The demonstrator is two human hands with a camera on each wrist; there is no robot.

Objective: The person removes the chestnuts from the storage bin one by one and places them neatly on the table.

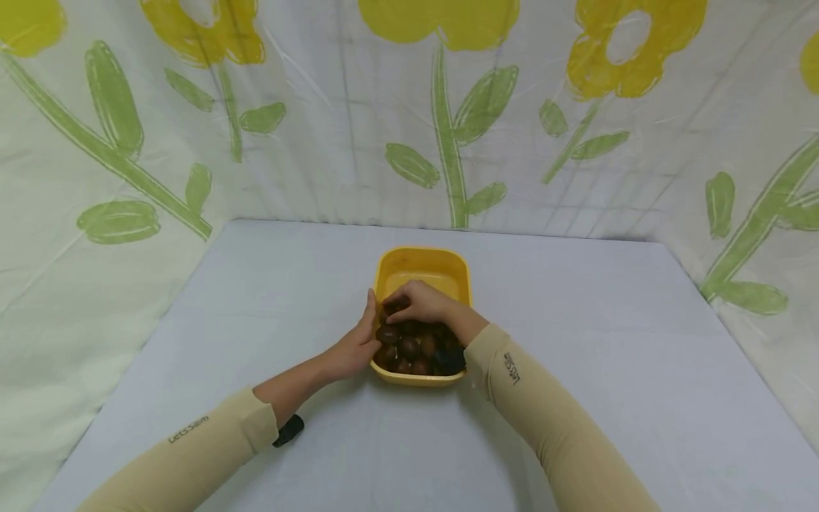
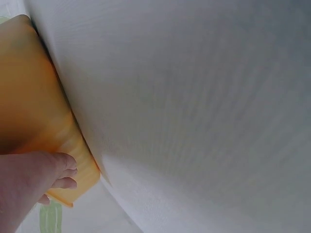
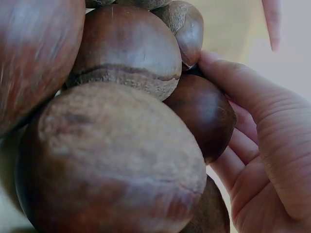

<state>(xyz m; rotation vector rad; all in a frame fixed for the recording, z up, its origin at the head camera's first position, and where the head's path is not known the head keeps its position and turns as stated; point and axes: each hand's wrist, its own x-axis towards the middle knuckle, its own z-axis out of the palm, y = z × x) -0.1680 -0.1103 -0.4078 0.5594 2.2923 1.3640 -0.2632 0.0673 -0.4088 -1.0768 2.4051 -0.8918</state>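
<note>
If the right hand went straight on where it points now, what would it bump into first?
Probably the left side of the yellow tub, with the left hand just outside, though depth is unclear, so chestnuts could come first.

Soft light casts faint shadows on the pale table (image 1: pixel 608 299).

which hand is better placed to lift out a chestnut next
Probably the right: the right hand is over the chestnuts inside the yellow bin, thumb and fingers around one. The left hand is against the bin's outer side.
</note>
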